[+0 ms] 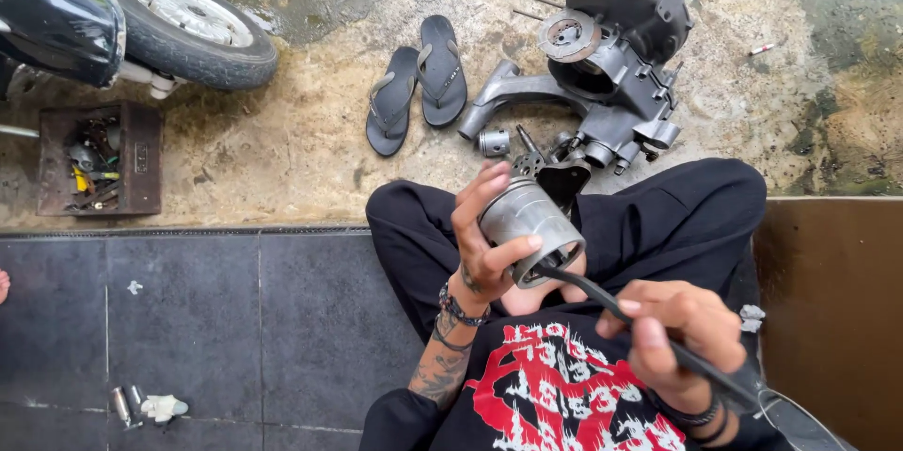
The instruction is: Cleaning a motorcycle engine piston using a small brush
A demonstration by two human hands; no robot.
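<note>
My left hand (484, 235) grips a grey metal piston (529, 225), tilted with its open end facing me. My right hand (679, 329) holds a thin black tool (621, 305) like a pen; its tip reaches the rim of the piston's open end. Both hands are over my crossed legs in black trousers (677, 216). A bracelet and tattoos show on my left wrist.
A grey scooter engine (607, 65) lies on the rough concrete ahead, with a small cylinder part (493, 142) beside it. A pair of black flip-flops (417, 84) is left of it. A scooter wheel (183, 23) and a box of tools (99, 159) are at the left. Dark tiles (188, 319) lie at my left.
</note>
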